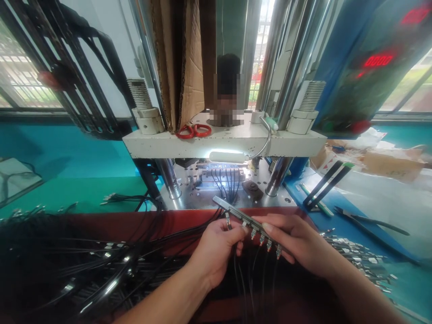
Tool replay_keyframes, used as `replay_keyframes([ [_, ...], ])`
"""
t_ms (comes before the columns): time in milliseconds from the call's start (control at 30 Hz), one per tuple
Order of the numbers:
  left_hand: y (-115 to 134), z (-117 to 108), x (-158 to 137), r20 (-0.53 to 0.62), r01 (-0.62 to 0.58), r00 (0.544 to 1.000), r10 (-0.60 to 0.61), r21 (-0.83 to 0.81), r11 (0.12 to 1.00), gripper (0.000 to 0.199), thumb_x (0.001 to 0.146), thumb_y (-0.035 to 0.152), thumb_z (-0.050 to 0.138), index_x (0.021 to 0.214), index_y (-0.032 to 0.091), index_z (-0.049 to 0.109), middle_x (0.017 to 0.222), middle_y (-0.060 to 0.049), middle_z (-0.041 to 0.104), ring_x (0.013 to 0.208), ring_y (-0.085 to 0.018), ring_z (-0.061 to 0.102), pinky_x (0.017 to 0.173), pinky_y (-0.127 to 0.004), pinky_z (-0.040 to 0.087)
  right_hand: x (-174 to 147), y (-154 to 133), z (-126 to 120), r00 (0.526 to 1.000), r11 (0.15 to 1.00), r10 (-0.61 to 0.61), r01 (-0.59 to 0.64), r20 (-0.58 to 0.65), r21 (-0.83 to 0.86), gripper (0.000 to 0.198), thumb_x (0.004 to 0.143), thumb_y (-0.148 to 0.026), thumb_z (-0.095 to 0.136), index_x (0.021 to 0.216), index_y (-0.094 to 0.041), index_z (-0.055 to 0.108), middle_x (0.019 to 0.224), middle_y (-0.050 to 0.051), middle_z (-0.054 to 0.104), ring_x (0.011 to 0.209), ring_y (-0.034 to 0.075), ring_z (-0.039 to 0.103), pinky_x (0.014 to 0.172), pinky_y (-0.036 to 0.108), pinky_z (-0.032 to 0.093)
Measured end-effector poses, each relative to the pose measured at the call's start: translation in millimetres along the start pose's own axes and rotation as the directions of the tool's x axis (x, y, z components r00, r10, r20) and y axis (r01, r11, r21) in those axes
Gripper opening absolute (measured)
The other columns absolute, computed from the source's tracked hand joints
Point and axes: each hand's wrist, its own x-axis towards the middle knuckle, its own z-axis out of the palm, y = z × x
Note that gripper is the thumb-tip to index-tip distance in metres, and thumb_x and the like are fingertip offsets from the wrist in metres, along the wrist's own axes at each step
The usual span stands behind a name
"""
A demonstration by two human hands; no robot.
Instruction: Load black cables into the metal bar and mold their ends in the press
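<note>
A narrow metal fixture bar (pixel 232 209) slants down to the right in front of the press. Several cable connectors (pixel 261 240) sit along its lower edge, with thin black cables hanging below. My right hand (pixel 300 236) grips the bar's right part, thumb on top and fingers behind. Closed in a pinch, my left hand (pixel 216 247) holds a cable connector (pixel 228 220) just below the bar's left half; its fingertips partly hide the connector and a neighbouring one.
Behind the bar stands the press (pixel 222 144), with a lit lamp (pixel 227 156) over a metal block (pixel 219 177) and cables. Red-handled scissors (pixel 194 131) lie on its plate. Bundled black cables (pixel 111 265) fill the left; pliers (pixel 371 220) and more connectors (pixel 361 252) lie right.
</note>
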Motion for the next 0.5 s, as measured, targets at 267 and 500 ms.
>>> replay_keyframes([
  [267,2.0,-0.5,0.4,0.001,0.012,1.000,-0.012,-0.009,1.000,0.018,0.068,0.022,0.075,0.064,0.012,0.060,0.059,0.002,0.051,0.049,-0.007,0.043,0.047,-0.022,0.032,0.1,-1.1,-1.7,0.999,0.999,-0.037,0.037,0.028,-0.007,0.043,0.097,-0.044,0.044,0.134,-0.025,0.056,0.068,0.001,0.063,0.045,0.007,0.046,0.041,0.019,0.036],
  [500,5.5,-3.8,-2.0,0.140,0.041,0.990,-0.027,-0.101,0.994,0.018,0.076,0.025,0.073,0.080,0.010,0.065,0.074,-0.002,0.057,0.061,-0.008,0.050,0.058,-0.022,0.041,0.6,-0.8,-5.4,1.000,0.984,0.018,-0.021,0.019,0.175,0.045,0.094,-0.046,0.049,0.129,-0.020,0.060,0.069,0.002,0.065,0.039,0.005,0.039,0.038,0.019,0.028],
])
